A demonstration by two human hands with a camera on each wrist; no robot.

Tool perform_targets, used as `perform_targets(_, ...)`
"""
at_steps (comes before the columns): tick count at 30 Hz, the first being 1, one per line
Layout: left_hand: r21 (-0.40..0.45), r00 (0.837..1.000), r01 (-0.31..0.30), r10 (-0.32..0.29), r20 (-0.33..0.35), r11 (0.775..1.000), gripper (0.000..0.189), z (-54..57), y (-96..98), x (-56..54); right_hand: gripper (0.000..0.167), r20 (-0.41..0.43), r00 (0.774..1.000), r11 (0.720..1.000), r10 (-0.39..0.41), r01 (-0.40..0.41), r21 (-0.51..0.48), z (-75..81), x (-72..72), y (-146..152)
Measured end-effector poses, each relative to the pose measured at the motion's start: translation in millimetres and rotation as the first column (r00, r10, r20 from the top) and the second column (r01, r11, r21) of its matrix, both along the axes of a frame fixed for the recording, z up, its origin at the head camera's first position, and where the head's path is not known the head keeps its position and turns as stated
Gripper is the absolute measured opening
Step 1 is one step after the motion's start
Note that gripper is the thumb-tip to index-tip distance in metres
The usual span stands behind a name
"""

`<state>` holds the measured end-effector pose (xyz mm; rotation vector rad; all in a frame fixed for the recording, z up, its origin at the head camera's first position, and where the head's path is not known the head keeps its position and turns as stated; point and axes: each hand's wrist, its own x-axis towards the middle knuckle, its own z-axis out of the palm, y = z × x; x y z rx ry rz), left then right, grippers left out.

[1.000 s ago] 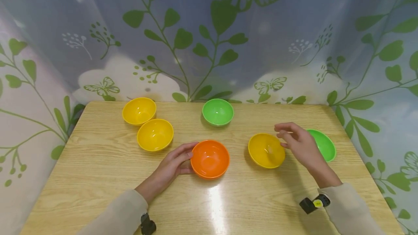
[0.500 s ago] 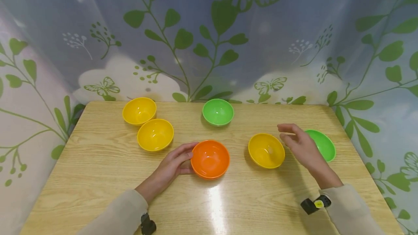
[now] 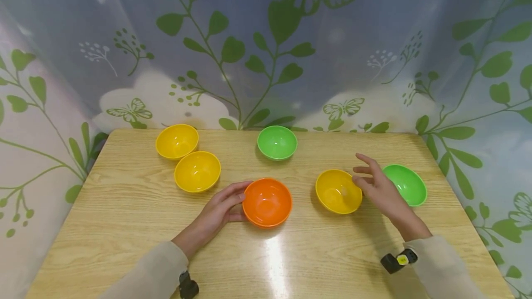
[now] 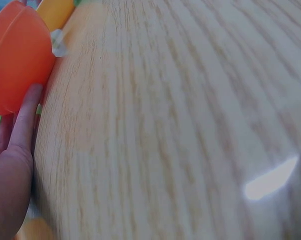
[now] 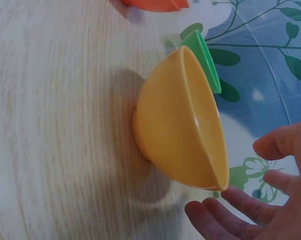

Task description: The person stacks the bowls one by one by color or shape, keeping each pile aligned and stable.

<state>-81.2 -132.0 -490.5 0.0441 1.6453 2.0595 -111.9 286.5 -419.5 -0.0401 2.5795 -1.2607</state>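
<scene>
- Orange bowl (image 3: 267, 203) is grasped at its side by the left grip (image 3: 218, 209).
- The right grip (image 3: 383, 194) is released, its fingers spread beside a yellow bowl (image 3: 338, 193).

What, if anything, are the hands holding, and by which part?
The left hand holds the orange bowl by its left side; the right hand holds nothing.

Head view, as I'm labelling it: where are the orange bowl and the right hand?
Orange bowl (image 3: 267, 204): head view, on its inside bottom.
Right hand (image 3: 383, 194): head view, on the middle of the hand.
</scene>
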Motion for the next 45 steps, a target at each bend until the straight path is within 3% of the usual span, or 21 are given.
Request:
perform_targets(17, -0.003, 1.0, -0.002, 0.002, 0.014, 1.0, 0.054, 0.5, -0.3, -0.1, 0.074, 0.013, 1.0, 1.0, 0.005, -0.005, 0.019, -15.6, 0.2, -1)
perform_targets(28, -0.001, 1.0, 0.008, -0.008, 0.001, 1.0, 0.054, -0.8, -1.5, -0.4, 0.07, 0.032, 0.999, 0.999, -0.011, 0.012, -0.033, -22.4, 1.7, -3)
perform_targets(45, 0.003, 1.0, 0.007, -0.007, -0.003, 1.0, 0.055, -0.3, -0.8, -0.4, 0.057, -0.049, 0.999, 0.999, 0.005, -0.007, -0.04, -28.6, 8.6, -8)
